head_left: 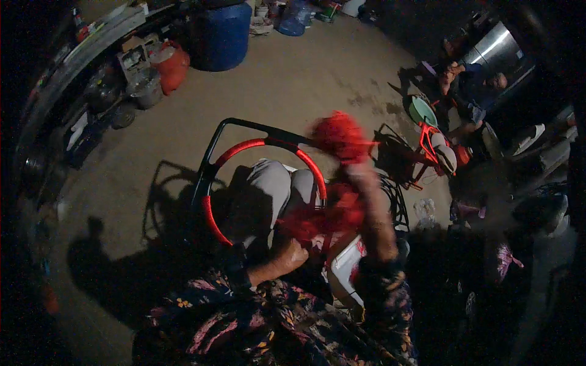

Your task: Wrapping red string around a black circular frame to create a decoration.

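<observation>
**Hands at the red-ringed frame: current state**

Bare concrete floor (pixel 293 79) fills the scene under dim light, with long shadows falling toward its lower left corner. A black metal frame (pixel 215 146) carrying a red hoop (pixel 210 216) stands on the floor directly ahead of the person, whose grey-trousered knees (pixel 278 189) sit inside the hoop.

Left hand (pixel 292 256): grip pressed together into a fist, low and just inside the near edge of the hoop. Red cord (pixel 308 222) lies bunched just above the fist; whether the fist pinches it cannot be told.

Right hand (pixel 342 137): raised above the far edge of the hoop and motion-blurred. A mass of red cord covers the hand, so the grip state cannot be told. More red cord hangs along the forearm down to the bunch by the left hand.

A white object (pixel 347 268) rests beside the right forearm, near the lower edge of the frame.

Surroundings: a blue barrel (pixel 224 33) and a red sack (pixel 172 66) stand along the far left edge of the floor beside cluttered shelving (pixel 97 91). Another person (pixel 473 91) sits at the far right edge, next to a second red frame (pixel 430 143) and a green dish (pixel 422 111).
</observation>
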`<action>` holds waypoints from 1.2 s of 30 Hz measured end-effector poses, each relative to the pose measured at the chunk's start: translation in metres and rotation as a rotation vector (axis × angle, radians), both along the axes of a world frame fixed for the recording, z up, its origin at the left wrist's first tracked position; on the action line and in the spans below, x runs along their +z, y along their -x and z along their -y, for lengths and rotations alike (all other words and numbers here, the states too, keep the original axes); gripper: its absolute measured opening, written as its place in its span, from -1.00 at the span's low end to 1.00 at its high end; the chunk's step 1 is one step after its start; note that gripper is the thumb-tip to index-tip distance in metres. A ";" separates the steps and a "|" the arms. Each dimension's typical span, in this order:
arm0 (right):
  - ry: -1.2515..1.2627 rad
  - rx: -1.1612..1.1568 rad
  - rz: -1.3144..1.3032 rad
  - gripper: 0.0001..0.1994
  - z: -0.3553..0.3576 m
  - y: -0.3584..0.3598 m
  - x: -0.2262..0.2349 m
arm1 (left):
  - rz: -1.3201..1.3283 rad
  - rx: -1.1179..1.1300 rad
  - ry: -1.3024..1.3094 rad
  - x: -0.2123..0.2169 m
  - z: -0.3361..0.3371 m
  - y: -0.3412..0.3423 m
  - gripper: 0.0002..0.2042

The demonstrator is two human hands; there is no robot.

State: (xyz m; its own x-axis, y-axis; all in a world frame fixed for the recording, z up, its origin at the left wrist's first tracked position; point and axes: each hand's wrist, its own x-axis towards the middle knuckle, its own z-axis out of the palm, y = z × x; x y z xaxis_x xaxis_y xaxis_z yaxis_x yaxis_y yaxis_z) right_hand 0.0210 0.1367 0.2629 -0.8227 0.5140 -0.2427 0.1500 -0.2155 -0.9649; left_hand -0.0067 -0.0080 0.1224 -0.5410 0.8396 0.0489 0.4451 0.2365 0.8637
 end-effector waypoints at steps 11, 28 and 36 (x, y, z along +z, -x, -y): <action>-0.262 -0.806 0.030 -0.62 -0.052 -0.234 -0.005 | 0.764 0.179 -0.034 0.007 -0.017 0.024 -0.70; 0.029 -0.201 0.156 -0.55 -0.014 -0.128 -0.165 | 0.722 0.152 0.069 -0.005 -0.014 0.004 -0.74; -0.254 -0.355 0.203 -0.61 -0.034 -0.184 -0.163 | 0.700 0.108 0.147 0.022 -0.014 0.011 -0.78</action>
